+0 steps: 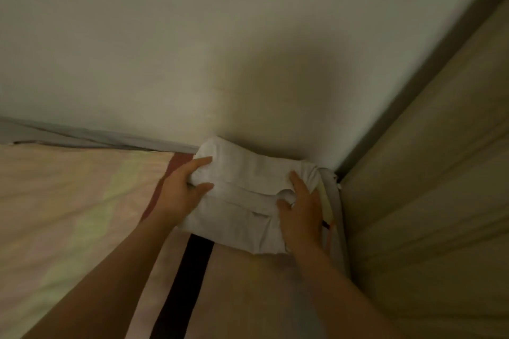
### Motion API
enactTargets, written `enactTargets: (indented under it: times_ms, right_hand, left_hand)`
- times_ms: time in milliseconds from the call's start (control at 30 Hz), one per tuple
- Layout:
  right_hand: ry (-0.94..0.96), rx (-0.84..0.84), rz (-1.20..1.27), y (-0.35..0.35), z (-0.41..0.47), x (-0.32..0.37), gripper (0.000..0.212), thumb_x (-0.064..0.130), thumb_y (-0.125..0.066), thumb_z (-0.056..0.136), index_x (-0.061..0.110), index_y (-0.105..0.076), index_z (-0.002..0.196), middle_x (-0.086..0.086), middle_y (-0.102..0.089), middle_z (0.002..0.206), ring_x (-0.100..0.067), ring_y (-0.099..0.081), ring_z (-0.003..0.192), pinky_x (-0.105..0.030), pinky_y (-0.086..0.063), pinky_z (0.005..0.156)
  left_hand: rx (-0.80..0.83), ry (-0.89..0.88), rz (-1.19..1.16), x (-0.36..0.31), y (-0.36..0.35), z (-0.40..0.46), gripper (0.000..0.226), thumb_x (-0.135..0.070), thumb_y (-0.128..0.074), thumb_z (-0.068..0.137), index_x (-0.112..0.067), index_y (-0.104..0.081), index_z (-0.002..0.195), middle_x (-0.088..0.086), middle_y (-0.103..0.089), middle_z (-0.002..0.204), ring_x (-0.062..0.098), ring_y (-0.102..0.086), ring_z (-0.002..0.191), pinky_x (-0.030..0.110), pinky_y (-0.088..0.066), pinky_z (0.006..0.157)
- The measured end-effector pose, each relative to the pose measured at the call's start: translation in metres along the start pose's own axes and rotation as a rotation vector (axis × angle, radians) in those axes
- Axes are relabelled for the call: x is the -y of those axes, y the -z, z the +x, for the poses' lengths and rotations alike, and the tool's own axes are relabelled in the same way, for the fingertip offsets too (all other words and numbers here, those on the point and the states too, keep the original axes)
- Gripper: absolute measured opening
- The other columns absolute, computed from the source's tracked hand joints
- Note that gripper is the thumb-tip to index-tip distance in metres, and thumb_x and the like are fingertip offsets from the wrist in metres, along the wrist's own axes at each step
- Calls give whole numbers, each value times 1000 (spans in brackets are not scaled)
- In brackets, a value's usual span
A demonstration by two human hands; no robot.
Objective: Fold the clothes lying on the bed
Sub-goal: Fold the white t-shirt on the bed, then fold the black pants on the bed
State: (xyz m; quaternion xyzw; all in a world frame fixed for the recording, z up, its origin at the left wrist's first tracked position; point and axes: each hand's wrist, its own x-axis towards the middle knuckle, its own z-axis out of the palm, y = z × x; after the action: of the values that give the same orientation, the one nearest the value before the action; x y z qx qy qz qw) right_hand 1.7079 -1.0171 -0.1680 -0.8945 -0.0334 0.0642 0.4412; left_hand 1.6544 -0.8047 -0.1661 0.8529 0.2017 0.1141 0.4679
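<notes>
Basically a placing/tidying step: a white folded garment (248, 201) sits at centre-right of the frame on the bed (68, 215), pushed up against the pale wall (248, 36) and close to the corner where a beige padded panel (427, 187) runs down the right side. Left hand (181, 190) is on the garment's left edge, fingers mostly straight, with the thumb and forefinger spread around the fold; it looks like a loose hold on the edge rather than a tight pinch, hard to be sure. Right hand (300, 209) lies flat on the right part of the bundle, fingers extended and spread, pressing down, holding nothing. Garment shows several stacked layers, so folding of this piece looks finished or nearly so. Bed sheet is pale pink-yellow with a dark stripe (187, 283) running from the lower centre up under the garment. A grey fabric edge (82, 135) runs along the wall at mid-left; a thin orange cord (329, 228) shows just beside the right hand, unclear what it belongs to. Next move probably calls for squaring the stack against the corner, letting go, then reaching for another item; no other clothes are in view.
</notes>
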Motion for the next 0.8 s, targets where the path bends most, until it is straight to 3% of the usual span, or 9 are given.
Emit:
enactTargets:
  times_ms: [133,200,300,400,500,600,667,800]
  right_hand:
    - [-25,65,-170,-3,6,-33,61,28,-55,92,40,-25,143,-5,-25,150,-19,-25,137,-36,-18,115]
    - [-38,97,-202,-6,6,-38,62,34,-53,93,45,-19,143,-3,-13,154,-18,-13,142,-37,-9,117]
    - [-30,125,-222,-8,8,-36,63,35,-52,93,44,-16,144,-3,-11,155,-17,-10,143,-34,-2,115]
    - [-59,148,-209,-4,11,-31,62,35,-54,92,43,-19,143,-3,-16,154,-19,-16,141,-44,-6,117]
    - [-67,221,-215,6,9,-20,65,35,-54,92,38,-18,146,-6,-22,152,-23,-24,139,-46,-17,115]
    - [-148,274,-279,17,2,3,61,40,-45,95,33,-15,148,-10,-14,155,-29,-20,140,-43,-19,115]
    - [-155,269,-418,28,-9,27,58,44,-39,96,35,-12,147,-10,-6,156,-31,-14,140,-45,-18,112]
    - [71,314,-600,51,-52,92,54,42,-35,98,36,-11,147,-10,0,156,-30,-7,142,-41,-14,113]
  left_hand:
    - [86,34,27,31,-27,8,51,-10,-68,83,-25,-53,130,0,-50,131,15,-51,106,13,-37,82]
    - [103,49,28,42,-29,9,53,-10,-68,84,-26,-52,132,2,-49,134,27,-56,107,22,-40,86]
    - [115,30,68,46,-28,6,54,-12,-66,86,-26,-48,135,0,-49,127,24,-56,100,24,-39,86]
    - [133,59,156,38,-25,3,58,-14,-62,88,-25,-40,141,6,-51,112,21,-53,86,23,-36,81]
    - [198,107,264,26,-17,-9,61,-22,-61,89,-25,-34,144,10,-50,118,26,-52,107,26,-36,90]
    - [168,156,284,20,4,-33,60,-34,-60,90,-30,-35,144,6,-48,131,23,-49,120,24,-37,95]
    - [92,171,366,3,29,-56,55,-38,-56,91,-29,-37,143,4,-47,138,23,-50,121,31,-41,99]
    - [-128,242,493,-39,83,-116,52,-41,-50,92,-19,-44,139,6,-47,141,26,-50,122,35,-39,100]
